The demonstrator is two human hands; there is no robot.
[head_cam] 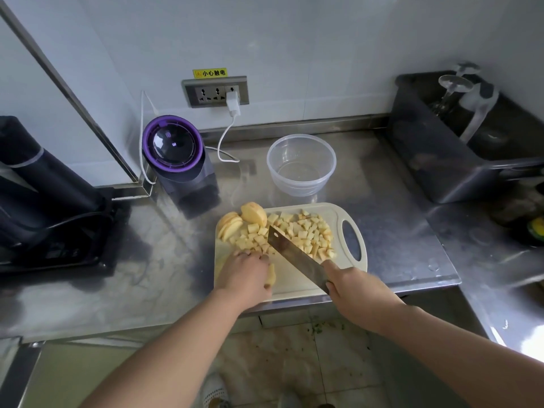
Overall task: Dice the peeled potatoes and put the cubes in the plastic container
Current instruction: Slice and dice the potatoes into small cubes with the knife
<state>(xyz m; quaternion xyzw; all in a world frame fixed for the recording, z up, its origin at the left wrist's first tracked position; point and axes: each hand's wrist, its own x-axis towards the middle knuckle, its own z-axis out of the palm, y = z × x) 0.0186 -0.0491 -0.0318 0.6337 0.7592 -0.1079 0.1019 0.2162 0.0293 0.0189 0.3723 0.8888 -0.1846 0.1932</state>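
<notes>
A pale cutting board (300,278) lies on the steel counter, heaped with several potato cubes (306,231). Potato slices (228,226) and a sliced chunk (253,212) sit at its far left corner. My left hand (245,273) holds down a potato piece (271,274) at the board's near left, fingers curled over it. My right hand (351,285) grips the handle of a cleaver (295,254), whose blade slants across the board right beside my left fingers. The clear plastic container (301,164) stands behind the board with nothing in it.
A purple-lidded appliance (176,154) stands left of the container, a white cable (226,134) running to the wall socket. A dark bin (459,136) holding a glass is at the far right. A black machine (44,195) occupies the left. The counter edge runs just under the board.
</notes>
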